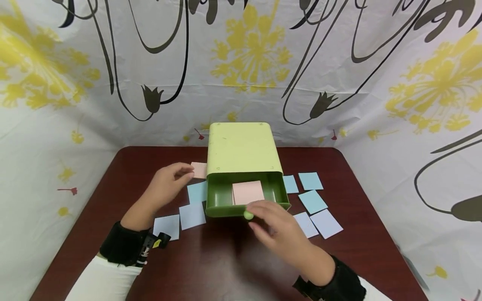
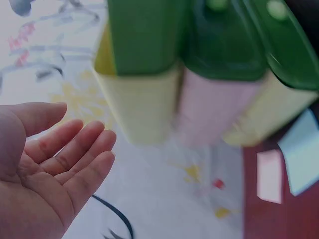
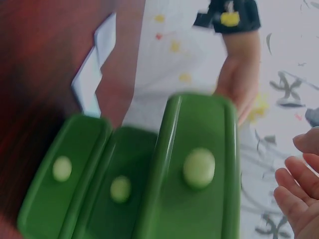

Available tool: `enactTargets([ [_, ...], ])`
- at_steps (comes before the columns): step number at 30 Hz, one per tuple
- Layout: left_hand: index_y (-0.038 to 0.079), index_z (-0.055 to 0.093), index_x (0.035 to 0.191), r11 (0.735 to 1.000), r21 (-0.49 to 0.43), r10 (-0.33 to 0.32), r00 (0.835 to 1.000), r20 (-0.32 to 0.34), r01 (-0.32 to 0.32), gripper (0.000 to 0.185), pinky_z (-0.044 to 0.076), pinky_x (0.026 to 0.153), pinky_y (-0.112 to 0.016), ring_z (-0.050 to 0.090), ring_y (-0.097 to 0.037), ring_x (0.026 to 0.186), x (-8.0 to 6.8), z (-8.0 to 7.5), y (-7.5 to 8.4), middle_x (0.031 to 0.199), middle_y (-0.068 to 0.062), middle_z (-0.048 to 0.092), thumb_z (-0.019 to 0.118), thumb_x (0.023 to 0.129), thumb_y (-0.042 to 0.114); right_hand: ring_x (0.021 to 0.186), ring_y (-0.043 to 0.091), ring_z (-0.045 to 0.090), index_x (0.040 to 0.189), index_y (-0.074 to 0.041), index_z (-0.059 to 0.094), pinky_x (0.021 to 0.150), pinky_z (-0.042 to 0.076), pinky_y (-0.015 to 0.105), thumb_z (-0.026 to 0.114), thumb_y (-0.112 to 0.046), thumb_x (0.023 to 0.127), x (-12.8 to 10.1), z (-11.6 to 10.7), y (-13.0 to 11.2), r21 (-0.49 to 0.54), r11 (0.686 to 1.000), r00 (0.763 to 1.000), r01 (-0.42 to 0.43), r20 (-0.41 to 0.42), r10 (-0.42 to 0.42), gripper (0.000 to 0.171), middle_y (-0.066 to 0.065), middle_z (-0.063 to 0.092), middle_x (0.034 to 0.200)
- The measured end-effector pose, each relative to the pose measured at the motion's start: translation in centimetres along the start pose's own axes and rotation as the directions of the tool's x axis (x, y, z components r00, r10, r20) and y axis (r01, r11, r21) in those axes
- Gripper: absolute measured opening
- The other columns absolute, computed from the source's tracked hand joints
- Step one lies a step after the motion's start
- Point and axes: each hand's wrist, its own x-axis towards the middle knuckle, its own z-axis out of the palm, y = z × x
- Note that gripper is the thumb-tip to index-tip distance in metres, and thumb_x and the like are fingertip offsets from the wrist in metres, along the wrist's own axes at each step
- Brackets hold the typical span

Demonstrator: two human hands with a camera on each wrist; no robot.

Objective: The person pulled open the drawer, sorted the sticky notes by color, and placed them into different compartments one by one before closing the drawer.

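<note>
Hovering at the pale round knob (image 1: 248,215) of the open green metal drawer (image 1: 244,196), right hand (image 1: 280,228) relaxed; left hand (image 1: 169,182) open at nine o'clock. Pink paper square (image 1: 247,192) inside; closing seemingly needs a push toward twelve.

Two bare hands, white sleeves, a black wrist strap on each forearm, left strap (image 1: 126,246) carrying a small black-and-yellow device (image 1: 160,241)

Bright, even light with only soft shadows on the table (image 1: 233,255) — the head view is sharp but bowed at its edges, both wrist views smeared by motion blur.
</note>
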Motion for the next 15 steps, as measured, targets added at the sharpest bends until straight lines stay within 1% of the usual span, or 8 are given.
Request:
enactTargets([
  [4,0.0,0.056,0.127,0.997,0.002,-0.082,0.997,-0.002,0.082,0.034,0.047,0.093,-0.053,0.053,-0.037,0.115,0.7,-0.1,-2.6,0.126,-0.02,0.059,0.053,0.1,0.021,0.103,0.023,0.062,0.109,0.001,0.065,0.094,0.049,0.026,0.052,-0.015,0.099,0.9,1.8,-1.0,0.045,0.994,0.994,0.104,0.029,-0.105,0.023,0.01,0.066,0.108],
  [6,-0.001,0.056,0.126,0.994,0.012,-0.105,0.994,-0.002,0.105,0.035,0.047,0.093,-0.053,0.053,-0.038,0.116,1.1,0.0,-3.8,0.125,-0.021,0.058,0.053,0.1,0.022,0.105,0.022,0.062,0.11,0.0,0.065,0.095,0.049,0.027,0.053,-0.014,0.098,1.0,2.6,-1.6,0.057,0.99,0.989,0.133,0.059,-0.136,0.022,0.01,0.065,0.11],
  [9,-0.002,0.056,0.125,0.992,0.019,-0.128,0.992,-0.012,0.129,0.035,0.046,0.092,-0.053,0.052,-0.039,0.115,1.8,0.4,-5.6,0.124,-0.023,0.058,0.053,0.1,0.021,0.107,0.021,0.061,0.112,-0.001,0.065,0.096,0.048,0.026,0.062,-0.009,0.093,1.1,3.8,-2.2,0.066,0.986,0.981,0.152,0.112,-0.159,0.021,0.008,0.065,0.112],
  [13,-0.005,0.054,0.125,0.986,0.017,-0.166,0.986,-0.035,0.166,0.036,0.048,0.091,-0.052,0.053,-0.04,0.114,2.9,1.1,-7.7,0.122,-0.025,0.058,0.053,0.099,0.02,0.11,0.018,0.06,0.112,-0.004,0.066,0.098,0.046,0.023,0.073,-0.003,0.082,1.0,5.2,-2.9,0.064,0.988,0.969,0.139,0.195,-0.149,0.031,0.005,0.064,0.115],
  [15,-0.006,0.052,0.127,0.982,0.017,-0.19,0.981,-0.042,0.19,0.038,0.048,0.092,-0.051,0.053,-0.04,0.114,3.3,1.4,-8.5,0.123,-0.026,0.058,0.053,0.099,0.019,0.111,0.016,0.059,0.112,-0.005,0.066,0.099,0.045,0.021,0.074,-0.004,0.081,0.9,6.0,-3.1,0.054,0.99,0.962,0.127,0.235,-0.136,0.032,0.003,0.065,0.115],
])
